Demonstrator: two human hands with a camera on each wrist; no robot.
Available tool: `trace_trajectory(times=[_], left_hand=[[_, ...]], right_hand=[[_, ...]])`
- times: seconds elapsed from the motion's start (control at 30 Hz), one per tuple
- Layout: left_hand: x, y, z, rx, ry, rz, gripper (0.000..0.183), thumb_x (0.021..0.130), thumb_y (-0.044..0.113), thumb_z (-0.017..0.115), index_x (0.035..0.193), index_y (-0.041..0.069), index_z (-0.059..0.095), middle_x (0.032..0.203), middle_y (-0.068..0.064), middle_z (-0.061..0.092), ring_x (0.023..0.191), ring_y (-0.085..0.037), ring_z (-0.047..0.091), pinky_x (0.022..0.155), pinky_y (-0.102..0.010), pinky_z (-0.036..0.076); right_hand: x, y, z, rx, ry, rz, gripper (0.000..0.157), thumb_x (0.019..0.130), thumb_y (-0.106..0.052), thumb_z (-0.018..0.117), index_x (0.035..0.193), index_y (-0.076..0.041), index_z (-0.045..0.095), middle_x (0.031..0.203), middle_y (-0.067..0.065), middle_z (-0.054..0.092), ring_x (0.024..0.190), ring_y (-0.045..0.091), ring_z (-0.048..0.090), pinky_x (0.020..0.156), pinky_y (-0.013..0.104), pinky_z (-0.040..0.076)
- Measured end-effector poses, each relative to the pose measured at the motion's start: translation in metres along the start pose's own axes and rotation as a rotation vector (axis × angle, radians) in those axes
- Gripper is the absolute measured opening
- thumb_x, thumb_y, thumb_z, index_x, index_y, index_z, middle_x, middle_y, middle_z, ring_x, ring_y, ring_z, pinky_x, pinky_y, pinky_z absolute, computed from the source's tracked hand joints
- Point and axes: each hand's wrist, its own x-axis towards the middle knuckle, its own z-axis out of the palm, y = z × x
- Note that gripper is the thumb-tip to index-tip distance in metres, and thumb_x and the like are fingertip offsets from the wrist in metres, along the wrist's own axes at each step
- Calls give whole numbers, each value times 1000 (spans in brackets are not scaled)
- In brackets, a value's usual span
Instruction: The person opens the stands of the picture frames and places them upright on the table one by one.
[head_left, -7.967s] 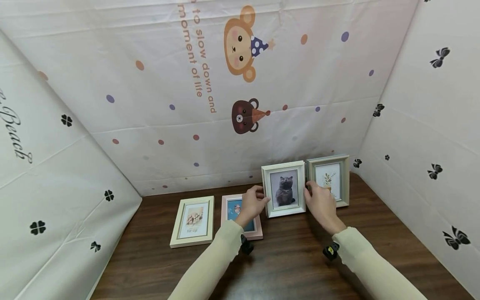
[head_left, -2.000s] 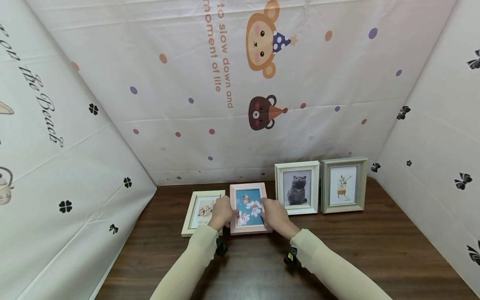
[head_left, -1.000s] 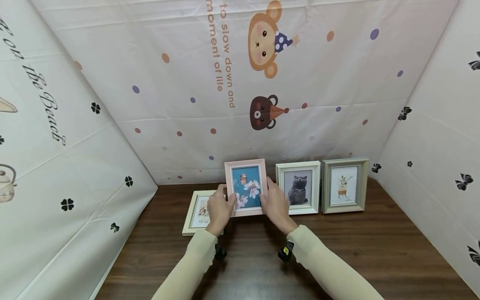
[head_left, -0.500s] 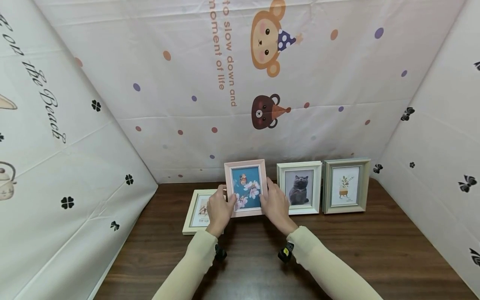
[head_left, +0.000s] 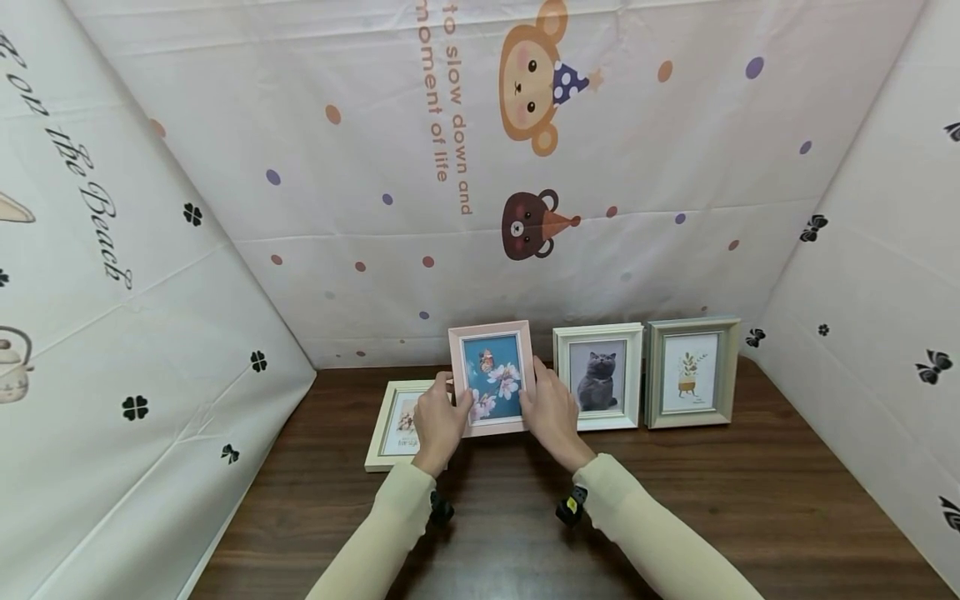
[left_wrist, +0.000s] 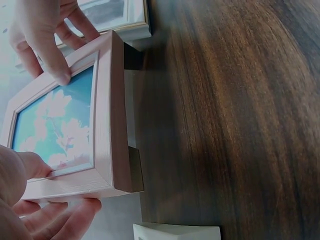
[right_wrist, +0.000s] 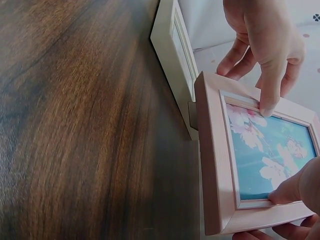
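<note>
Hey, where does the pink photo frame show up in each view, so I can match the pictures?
Head: the pink photo frame is just below centre, between the left hand and right hand.
Left wrist: left half, tilted.
Right wrist: lower right, tilted.
Shared landmark: wood tabletop, bottom in head, right in left wrist, left in right wrist.

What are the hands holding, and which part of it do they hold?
A pink picture frame, held by its sides: the left hand grips its left side and the right hand its right side, thumbs on the front, fingers behind.
</note>
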Motion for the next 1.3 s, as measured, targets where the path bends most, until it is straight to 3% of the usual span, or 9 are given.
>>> trace_trajectory(times=[0.3, 0.6, 0.8, 1.0, 1.17, 1.3], left_hand=[[-3, -2, -1, 3, 2, -8, 34, 87, 24, 82, 112, 4, 70, 87, -12, 76, 55, -22, 58, 46, -33, 40], [-6, 1, -5, -6, 16, -52, 41, 85, 28, 85, 116, 4, 72, 86, -8, 77, 60, -24, 65, 46, -33, 43], [-7, 4, -10, -11, 5, -98, 41, 83, 28, 86, 113, 3, 75, 83, -6, 77, 61, -22, 64, 47, -32, 43], [-9, 6, -15, -72, 1, -142, 40, 82, 24, 87, 113, 3, 73, 77, -1, 73, 60, -16, 63, 52, -32, 47], [-9, 9, -20, -161, -7, -147, 39, 81, 17, 88, 113, 2, 70, 75, -2, 71, 55, -8, 59, 56, -32, 49], [-9, 12, -24, -196, 0, -149, 39, 80, 15, 89, 111, 3, 69, 75, -2, 70, 55, -9, 62, 59, -34, 52]], right_hand=[[-1, 1, 1, 8, -23, 8, 63, 92, -15, 73, 150, -4, 50, 128, 20, 65, 99, 41, 67, 78, 58, 55], [1, 0, 1, 10, -30, -10, 62, 92, -11, 71, 150, -2, 49, 124, 21, 66, 86, 38, 66, 72, 55, 55], [3, -1, 2, 20, -38, -31, 61, 92, -8, 71, 149, -1, 50, 126, 22, 66, 94, 40, 67, 78, 55, 55], [4, -2, 4, 41, -60, -37, 61, 92, -8, 72, 147, 2, 50, 128, 24, 65, 94, 40, 68, 79, 56, 56], [7, -4, 6, 75, -93, -25, 62, 92, -7, 72, 148, 4, 49, 135, 25, 62, 110, 43, 66, 88, 58, 55], [11, -5, 7, 95, -124, -18, 62, 93, -7, 71, 150, 3, 47, 139, 25, 60, 116, 42, 64, 93, 57, 53]])
